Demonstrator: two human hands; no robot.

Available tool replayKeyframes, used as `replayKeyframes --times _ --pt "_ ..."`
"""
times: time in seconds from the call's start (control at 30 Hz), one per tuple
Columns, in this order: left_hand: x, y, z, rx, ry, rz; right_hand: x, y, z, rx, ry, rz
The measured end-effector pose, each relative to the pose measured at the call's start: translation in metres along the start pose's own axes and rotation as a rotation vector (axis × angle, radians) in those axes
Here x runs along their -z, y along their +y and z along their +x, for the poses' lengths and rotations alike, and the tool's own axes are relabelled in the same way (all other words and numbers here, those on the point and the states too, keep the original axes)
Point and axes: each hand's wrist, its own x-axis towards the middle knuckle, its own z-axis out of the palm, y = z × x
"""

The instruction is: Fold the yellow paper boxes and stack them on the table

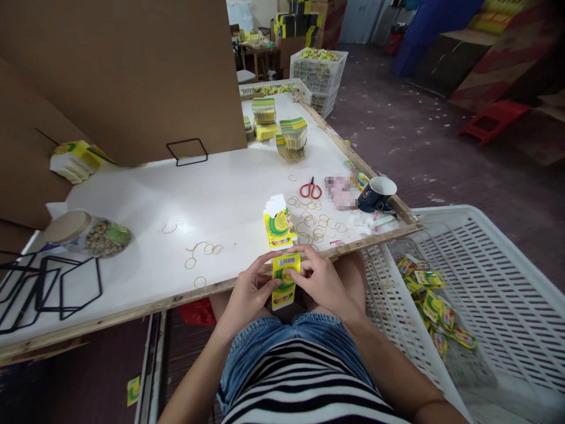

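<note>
Over my lap, just off the table's front edge, I hold a yellow and green printed card packet point(285, 294) with a barcode near its top. My left hand point(251, 291) pinches its left side between thumb and fingers. On the other side my right hand point(320, 280) grips the edge, its thumb across the printed front. Right beyond my fingertips lies a small stack of similar yellow cartons point(279, 227) with white flaps. Loose rubber bands point(311, 224) are scattered to the right of that stack.
Red-handled scissors point(311, 189) and a dark mug point(377, 194) stand to the right. Bundled cards point(293, 134) are stacked farther back. A lidded jar point(103, 235) and black wire frames point(70, 282) are at left. A white crate point(498, 247) holding packets stands beside my right leg.
</note>
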Motion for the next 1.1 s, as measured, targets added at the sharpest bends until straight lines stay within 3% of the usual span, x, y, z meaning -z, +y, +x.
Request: replayKeyframes --times 0.27,0.37,0.43,0.5,0.67,0.73,0.77,0.87,0.93,1.0,1.1 --pt "0.003 -0.007 0.005 -0.025 0.001 0.055 -0.004 0.003 0.0 -0.007 0.071 -0.092" --pt "0.005 -0.004 0.005 -0.019 0.013 0.018 0.001 0.006 0.0 0.053 0.037 -0.046" --pt "0.006 -0.001 0.006 -0.014 0.022 -0.014 0.005 0.008 0.0 0.111 0.115 -0.021" --pt "0.005 0.001 0.007 -0.018 0.025 -0.041 0.006 0.011 0.0 0.113 0.186 0.039" --pt "-0.009 0.002 0.011 -0.058 0.015 -0.009 0.0 0.01 -0.007 -0.01 0.117 0.298" --pt "-0.015 0.0 0.015 -0.114 0.024 0.037 0.001 0.009 -0.01 -0.007 0.221 0.353" --pt "-0.016 -0.002 0.018 -0.164 0.041 0.074 0.004 0.01 -0.011 0.001 0.334 0.391" --pt "-0.011 -0.012 0.034 -0.36 0.155 0.314 0.023 0.018 -0.011 0.087 0.884 0.577" --pt "-0.001 -0.022 0.047 -0.454 0.229 0.543 0.037 0.028 -0.009 0.144 1.144 0.721" --pt "0.009 -0.032 0.059 -0.481 0.241 0.715 0.045 0.035 -0.008 0.114 1.154 0.815" --pt "0.019 -0.043 0.068 -0.477 0.235 0.832 0.036 0.04 -0.008 -0.04 0.926 0.824"
